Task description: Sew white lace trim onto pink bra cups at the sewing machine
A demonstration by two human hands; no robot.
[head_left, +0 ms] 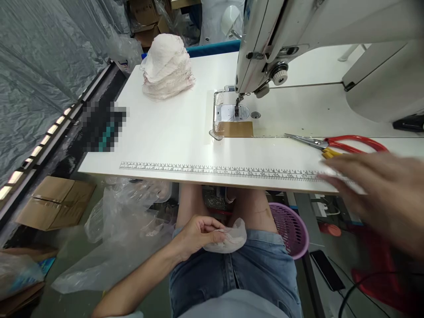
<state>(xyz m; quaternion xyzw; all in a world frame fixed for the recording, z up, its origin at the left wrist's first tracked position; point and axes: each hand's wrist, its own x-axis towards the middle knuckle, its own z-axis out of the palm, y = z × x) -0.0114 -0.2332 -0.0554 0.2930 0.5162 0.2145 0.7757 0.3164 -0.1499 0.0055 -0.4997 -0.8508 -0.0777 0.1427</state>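
Over my lap, my left hand [202, 236] pinches a small piece of thin white cloth [236, 238] between thumb and fingers. My right hand [387, 185] is smeared by motion at the table's right front edge, so its grip cannot be made out. Just beyond its fingertips lie red-handled scissors [356, 142], blades pointing left. A yellow-handled tool [331, 153] sits beside them, partly hidden. The sewing machine [261, 57] stands behind, its presser foot [236, 108] over the metal plate. A stack of white cloth pieces [167, 66] rests at the table's back left.
A printed ruler [215, 170] runs along the front edge of the white table [159, 137]. Below are a purple basket [291, 229], a phone [327, 269] with cables, and clear plastic bags [122, 234]. A cardboard box [56, 202] stands on the floor at left.
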